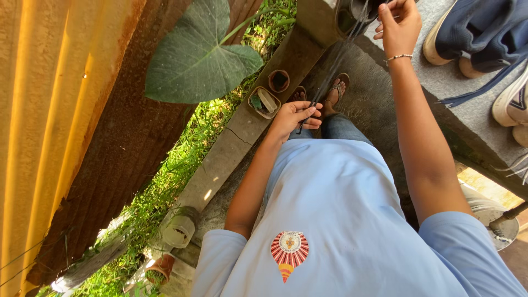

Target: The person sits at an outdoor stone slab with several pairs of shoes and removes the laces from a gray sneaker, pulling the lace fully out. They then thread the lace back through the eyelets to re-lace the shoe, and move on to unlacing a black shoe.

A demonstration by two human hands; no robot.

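Stretching a thin dark cord [330, 77] taut: left hand [294, 116] at frame centre is pinched onto its lower end, right hand [399, 25] at upper right has fingers closed around the top. Next move needs steady tension, I'd judge; shoes [478, 33] sit nearby.

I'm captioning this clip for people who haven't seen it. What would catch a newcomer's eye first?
Probably the big heart-shaped green leaf at top centre, beside the rusty corrugated sheet on the left. Next, the two hands: the left hand and the raised right hand stretch thin dark strands between them, above sandalled feet.
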